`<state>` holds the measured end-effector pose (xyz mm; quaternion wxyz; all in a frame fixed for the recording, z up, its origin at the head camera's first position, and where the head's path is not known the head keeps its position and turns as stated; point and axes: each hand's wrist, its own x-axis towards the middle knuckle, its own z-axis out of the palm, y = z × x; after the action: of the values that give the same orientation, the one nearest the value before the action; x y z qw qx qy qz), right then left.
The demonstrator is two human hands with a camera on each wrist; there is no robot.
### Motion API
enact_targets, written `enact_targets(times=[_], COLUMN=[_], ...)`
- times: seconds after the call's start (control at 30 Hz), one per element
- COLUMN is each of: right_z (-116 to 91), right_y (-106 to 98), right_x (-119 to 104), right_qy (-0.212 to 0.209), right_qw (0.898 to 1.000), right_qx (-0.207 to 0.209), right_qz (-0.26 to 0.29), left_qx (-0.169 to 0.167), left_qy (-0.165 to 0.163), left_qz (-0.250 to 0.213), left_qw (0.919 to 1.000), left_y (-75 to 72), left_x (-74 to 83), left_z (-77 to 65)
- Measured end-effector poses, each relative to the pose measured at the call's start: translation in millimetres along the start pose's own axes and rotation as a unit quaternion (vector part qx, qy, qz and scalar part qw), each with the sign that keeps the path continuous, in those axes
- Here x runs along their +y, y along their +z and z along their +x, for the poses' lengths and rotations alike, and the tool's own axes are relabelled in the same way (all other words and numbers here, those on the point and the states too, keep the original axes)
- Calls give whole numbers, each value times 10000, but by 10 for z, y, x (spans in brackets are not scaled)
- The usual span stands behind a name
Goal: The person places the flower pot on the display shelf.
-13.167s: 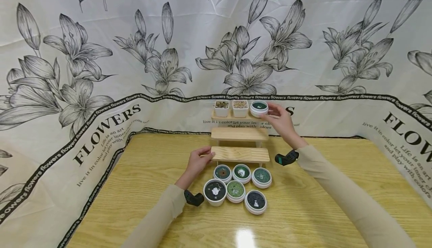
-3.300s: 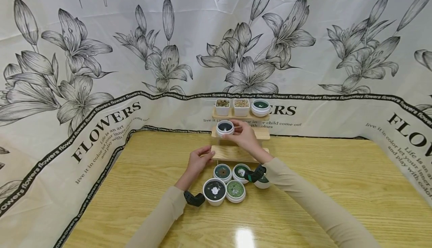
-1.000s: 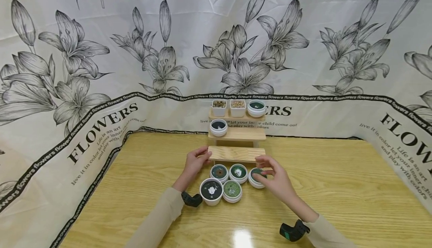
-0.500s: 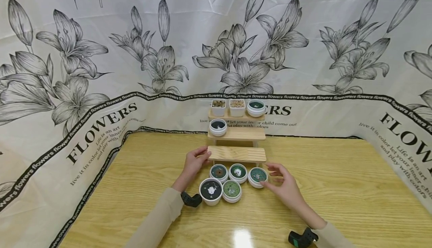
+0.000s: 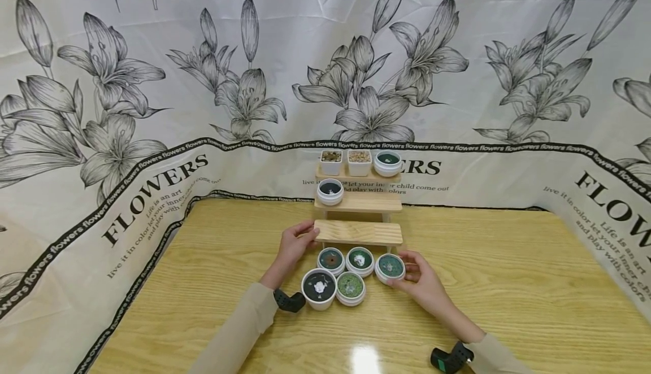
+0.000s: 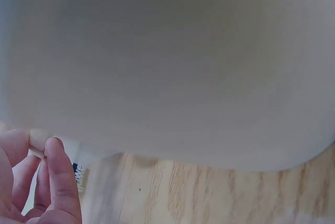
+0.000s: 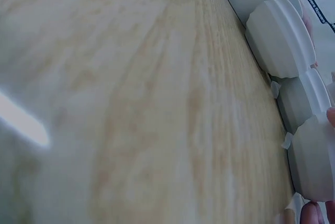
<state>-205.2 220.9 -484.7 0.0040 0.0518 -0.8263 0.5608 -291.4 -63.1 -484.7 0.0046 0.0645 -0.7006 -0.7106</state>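
My left hand (image 5: 295,245) pinches the left end of the lowest board of a three-tier wooden stand (image 5: 358,232); in the left wrist view, the thumb and fingers (image 6: 63,177) meet at the board's end. My right hand (image 5: 424,285) grips a round white pot with a dull green fill (image 5: 390,266), thumb in front and fingers behind, at the right of a group on the table. Beside it are a white-centred green pot (image 5: 360,260), a brown-centred pot (image 5: 331,259), a speckled green pot (image 5: 351,287) and a larger dark-filled pot (image 5: 319,287).
On the top tier stand two square pots of pebbles, one brownish (image 5: 331,165) and one pale (image 5: 359,166), and a dark green round pot (image 5: 388,164). A black-filled pot (image 5: 330,192) sits at the middle tier's left. Behind hangs a flower-printed cloth (image 5: 244,103).
The dark green pot was placed on the top tier, then the black-filled pot moved from table to middle tier. My right hand then came down and gripped the dull green pot. Left hand stayed.
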Motion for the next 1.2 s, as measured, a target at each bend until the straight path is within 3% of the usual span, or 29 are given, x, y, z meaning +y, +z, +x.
enact_targets(times=[0.57, 1.2], right_z=[-3, -55], right_y=[41, -102], right_x=[11, -96], right_qy=[-114, -172], right_qw=[9996, 9987], right_qx=[-75, -235], right_qz=[-253, -415], left_qx=[-16, -39], left_qy=[-12, -8], left_qz=[-58, -2], left_qw=[10000, 10000], left_y=[-8, -9], left_x=[-26, -7], left_z=[8, 9])
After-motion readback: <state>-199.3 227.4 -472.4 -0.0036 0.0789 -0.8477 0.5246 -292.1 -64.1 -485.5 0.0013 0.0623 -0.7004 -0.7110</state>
